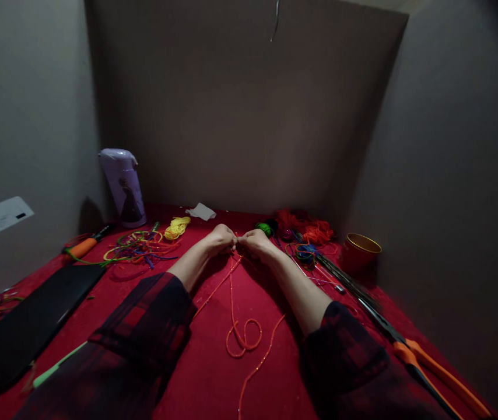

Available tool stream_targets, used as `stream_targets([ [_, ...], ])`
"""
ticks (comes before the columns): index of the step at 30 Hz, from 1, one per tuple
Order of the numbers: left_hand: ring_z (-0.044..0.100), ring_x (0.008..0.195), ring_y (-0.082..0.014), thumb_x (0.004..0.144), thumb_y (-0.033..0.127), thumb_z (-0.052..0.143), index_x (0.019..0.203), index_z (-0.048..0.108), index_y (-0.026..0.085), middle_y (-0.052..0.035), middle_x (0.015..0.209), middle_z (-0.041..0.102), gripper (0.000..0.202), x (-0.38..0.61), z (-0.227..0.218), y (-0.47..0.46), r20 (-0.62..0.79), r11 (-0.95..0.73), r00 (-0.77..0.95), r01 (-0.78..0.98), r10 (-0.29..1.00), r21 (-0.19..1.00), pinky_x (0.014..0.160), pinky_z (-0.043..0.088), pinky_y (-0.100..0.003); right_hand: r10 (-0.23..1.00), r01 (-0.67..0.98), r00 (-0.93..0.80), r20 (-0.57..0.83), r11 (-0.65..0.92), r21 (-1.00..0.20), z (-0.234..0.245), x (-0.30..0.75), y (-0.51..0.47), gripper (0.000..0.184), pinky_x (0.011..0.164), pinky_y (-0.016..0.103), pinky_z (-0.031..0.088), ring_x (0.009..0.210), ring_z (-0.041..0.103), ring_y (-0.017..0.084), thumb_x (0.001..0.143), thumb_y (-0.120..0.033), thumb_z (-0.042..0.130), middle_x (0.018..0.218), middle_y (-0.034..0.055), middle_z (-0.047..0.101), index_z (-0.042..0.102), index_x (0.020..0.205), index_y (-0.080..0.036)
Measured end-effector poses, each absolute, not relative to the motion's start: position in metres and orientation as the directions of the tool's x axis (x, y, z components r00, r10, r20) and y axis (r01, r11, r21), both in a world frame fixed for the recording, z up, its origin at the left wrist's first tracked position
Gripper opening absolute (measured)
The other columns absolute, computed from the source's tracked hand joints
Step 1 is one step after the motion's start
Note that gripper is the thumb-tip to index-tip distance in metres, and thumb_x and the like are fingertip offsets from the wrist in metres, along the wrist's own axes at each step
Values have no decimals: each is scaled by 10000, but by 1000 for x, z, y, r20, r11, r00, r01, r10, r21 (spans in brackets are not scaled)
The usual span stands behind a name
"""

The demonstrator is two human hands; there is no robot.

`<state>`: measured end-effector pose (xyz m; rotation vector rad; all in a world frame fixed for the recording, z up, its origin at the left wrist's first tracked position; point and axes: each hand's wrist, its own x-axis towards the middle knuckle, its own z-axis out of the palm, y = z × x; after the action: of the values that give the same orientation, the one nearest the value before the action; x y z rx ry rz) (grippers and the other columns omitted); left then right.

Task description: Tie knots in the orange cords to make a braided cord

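My left hand (223, 239) and my right hand (255, 242) meet at the middle of the red table cloth (214, 373), fingertips almost touching. Both are closed in a pinch on an orange-red cord (232, 291). From beneath the fingers the cord trails toward me in several strands. One strand curls into loops on the cloth, and another runs off the near edge. The exact spot where the fingers grip is small and partly covered by the fingers, so any knot there cannot be made out.
Left: a lilac bottle (125, 186), tangled coloured cords (139, 246), yellow yarn (177, 228), an orange-handled tool (81, 248) and a black flat case (43, 321). Right: orange yarn (319, 231), a red cup (357, 256) and long-nosed pliers (406, 350). Grey walls (240, 116) enclose the table.
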<state>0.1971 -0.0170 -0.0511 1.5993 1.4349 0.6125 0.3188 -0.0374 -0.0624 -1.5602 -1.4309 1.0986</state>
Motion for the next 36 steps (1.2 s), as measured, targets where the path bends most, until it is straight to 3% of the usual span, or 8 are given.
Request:
stream_targets([
  [7, 437, 393, -87, 594, 50, 611, 616, 641, 83, -11, 452, 537, 50, 192, -27, -17, -72, -99, 207, 709, 976, 699, 425, 330, -211, 994, 370, 31, -102, -106, -923, -63, 317, -37, 229, 292, 196, 154, 275, 246, 39, 699, -197, 600, 318, -64, 377, 474, 512, -159],
  [14, 385, 377, -64, 583, 52, 610, 627, 664, 88, 19, 421, 514, 79, 197, -14, -38, -185, -247, 483, 696, 856, 674, 395, 273, -194, 989, 304, -47, -144, -123, -945, -63, 325, -40, 210, 317, 198, 133, 295, 226, 29, 674, -141, 520, 339, -67, 344, 442, 480, -157],
  [18, 364, 376, -54, 618, 163, 654, 663, 682, 110, 9, 471, 563, 75, 194, -10, -45, -215, -326, 673, 580, 707, 747, 383, 249, -190, 985, 279, -76, -156, -129, -952, -63, 328, -41, 186, 328, 203, 126, 311, 246, 36, 663, -151, 525, 345, -50, 372, 467, 486, -149],
  [20, 336, 359, -49, 656, 206, 637, 615, 651, 109, 10, 449, 539, 106, 192, -9, -42, -134, -269, 618, 513, 775, 815, 373, 221, -194, 985, 255, -92, -146, -119, -960, -63, 329, -41, 165, 332, 197, 127, 320, 235, 34, 675, -179, 534, 358, -60, 357, 494, 519, -143],
  [22, 327, 343, -51, 686, 178, 604, 566, 598, 118, 20, 410, 492, 135, 191, -10, -37, -85, -138, 410, 485, 908, 863, 372, 211, -200, 984, 231, -103, -143, -116, -966, -63, 328, -41, 166, 335, 190, 123, 326, 214, 29, 676, -193, 546, 375, -76, 328, 480, 530, -148],
  [25, 339, 333, -60, 713, 78, 535, 512, 527, 134, 24, 373, 435, 209, 193, -17, -31, -140, 25, 215, 465, 967, 885, 384, 232, -207, 982, 210, -110, -151, -126, -970, -63, 328, -41, 212, 336, 185, 117, 331, 196, 21, 658, -175, 561, 395, -92, 294, 408, 511, -166],
  [31, 440, 404, -78, 666, -6, 540, 486, 498, 125, -1, 426, 471, 226, 199, -33, -29, -322, 200, 265, 401, 909, 894, 409, 285, -197, 978, 186, -137, -158, -132, -974, -62, 329, -41, 189, 338, 181, 115, 345, 191, 24, 662, -169, 547, 413, -93, 297, 409, 534, -166],
  [36, 345, 382, -48, 709, 45, 534, 602, 557, 109, 29, 437, 440, 127, 186, -21, -25, -325, 229, 292, 317, 900, 920, 377, 221, -170, 977, 174, -140, -163, -137, -975, -65, 331, -37, 239, 343, 184, 100, 352, 159, 23, 645, -167, 572, 415, -108, 256, 361, 533, -182],
])
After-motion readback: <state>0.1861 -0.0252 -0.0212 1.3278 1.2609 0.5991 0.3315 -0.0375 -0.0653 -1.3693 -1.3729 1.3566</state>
